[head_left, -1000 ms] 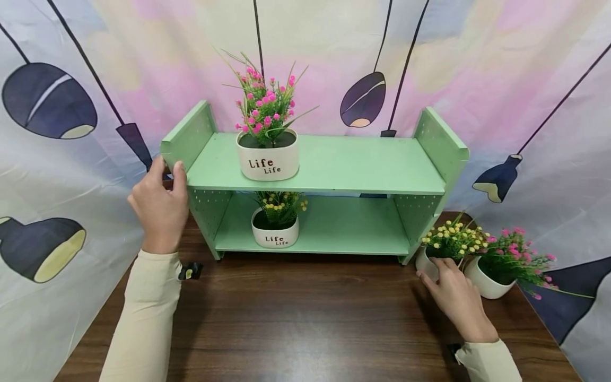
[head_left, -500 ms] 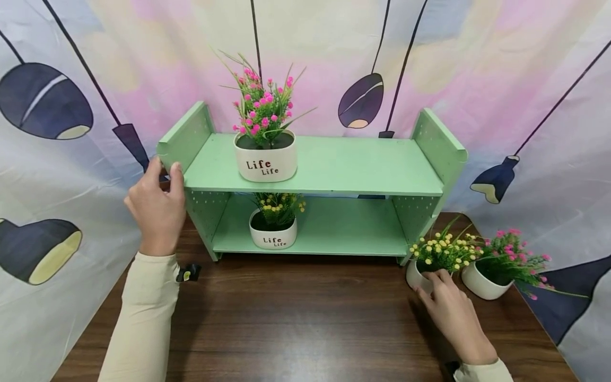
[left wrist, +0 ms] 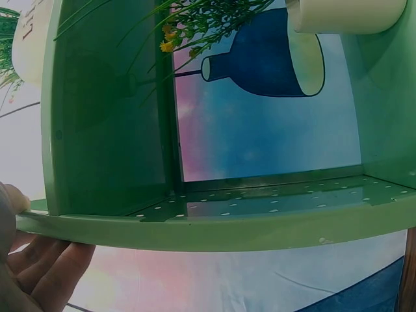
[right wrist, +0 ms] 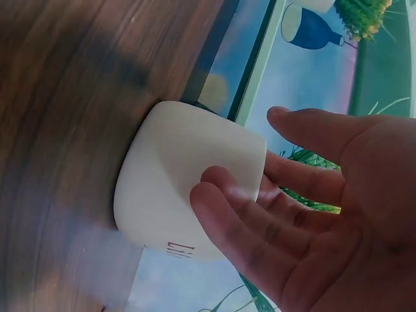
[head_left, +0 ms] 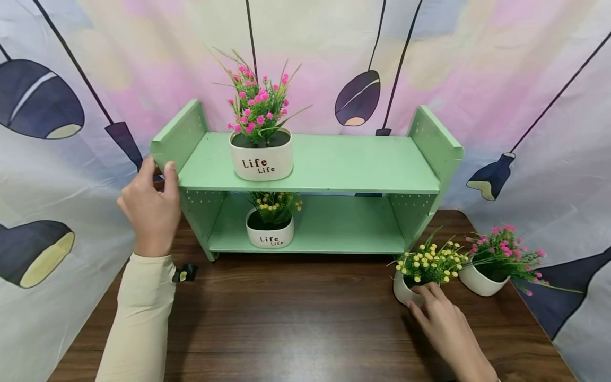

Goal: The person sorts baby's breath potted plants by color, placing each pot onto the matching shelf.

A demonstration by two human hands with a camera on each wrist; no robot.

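Note:
In the head view, a green two-tier shelf [head_left: 334,159] stands on the table. My left hand [head_left: 151,212] grips the front edge of its left side panel, with the fingers [left wrist: 55,270] on the outer face in the left wrist view. My right hand [head_left: 444,323] holds the rim of a white pot with yellow artificial flowers [head_left: 429,262], right of the shelf. In the right wrist view, some fingers [right wrist: 224,208] lie on the white pot's [right wrist: 169,175] outside and others pass behind its rim. The thumb stands apart from the wall there.
A pink-flowered pot [head_left: 260,151] marked "Life" stands on the upper tier, left of centre. Below it sits a yellow-flowered pot [head_left: 270,233]. Another pink-flowered pot [head_left: 484,278] stands at the table's right. A patterned curtain [head_left: 310,69] hangs behind the brown wooden table [head_left: 296,318].
My right hand has drawn the yellow-flowered pot leftward and towards me, away from the pink-flowered pot. My left hand has kept its grip on the shelf. The head view has shifted slightly.

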